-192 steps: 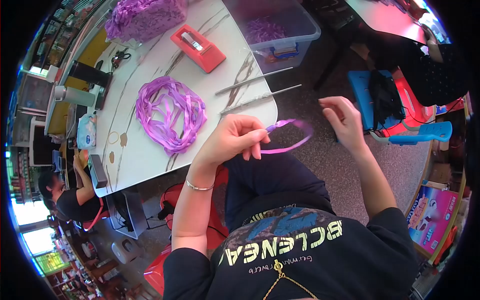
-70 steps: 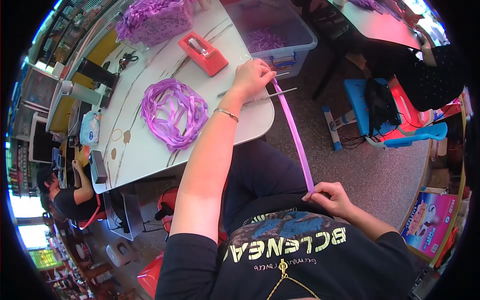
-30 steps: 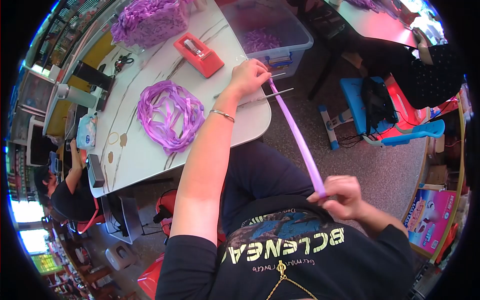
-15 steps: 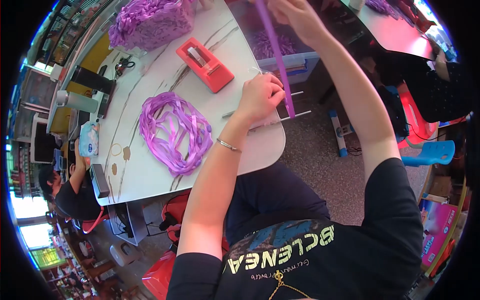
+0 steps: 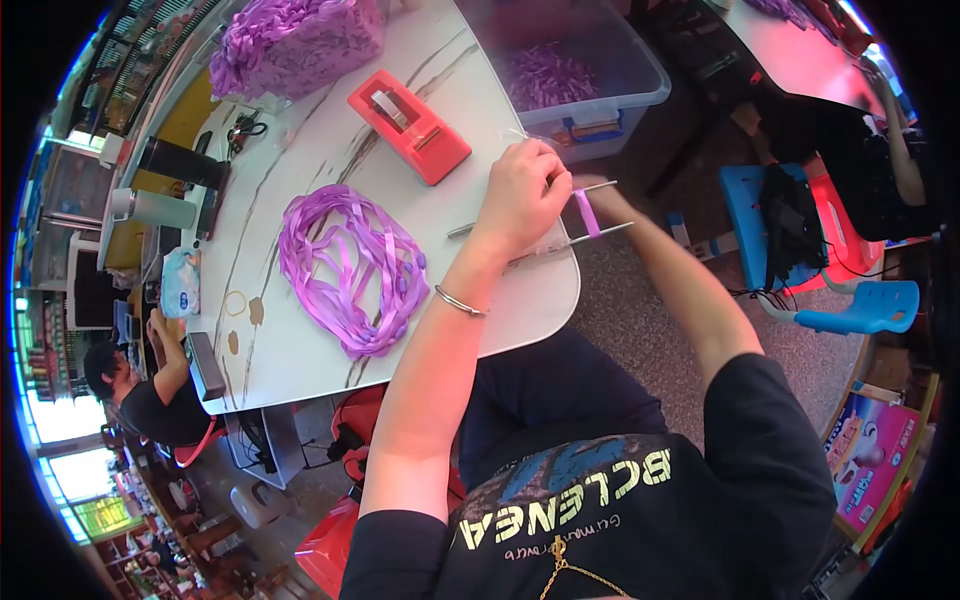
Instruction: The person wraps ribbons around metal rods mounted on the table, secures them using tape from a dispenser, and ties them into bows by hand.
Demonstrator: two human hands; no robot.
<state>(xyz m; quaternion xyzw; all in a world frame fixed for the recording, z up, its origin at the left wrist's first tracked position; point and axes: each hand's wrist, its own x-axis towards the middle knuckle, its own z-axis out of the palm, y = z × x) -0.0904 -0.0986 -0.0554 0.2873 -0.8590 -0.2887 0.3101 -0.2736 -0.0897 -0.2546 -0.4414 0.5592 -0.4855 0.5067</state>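
Two thin metal rods [image 5: 606, 232] stick out past the table's right edge, roughly parallel. A short band of purple ribbon [image 5: 588, 214] is wound around both near their tips. My left hand [image 5: 528, 195] is closed at the rods, its thumb and fingers pinching at the ribbon. My right hand [image 5: 597, 193] reaches in from the right, behind the rods; its fingers are mostly hidden by my left hand and the ribbon. A loose coil of purple ribbon [image 5: 355, 325] lies on the white marbled table [image 5: 290, 375], left of my left forearm.
A red tape dispenser [image 5: 410, 127] stands behind the coil. Purple ribbon pieces fill a container [image 5: 300, 50] at the back left. A clear bin [image 5: 640, 92] sits beyond the table. A blue chair [image 5: 865, 308] is at the right. One person [image 5: 165, 400] sits at left, another at upper right.
The long ribbon stretched between my hands is now a short band around the rods. My right hand swung from near my waist up past the rods, then back down behind them. My left hand stayed there.
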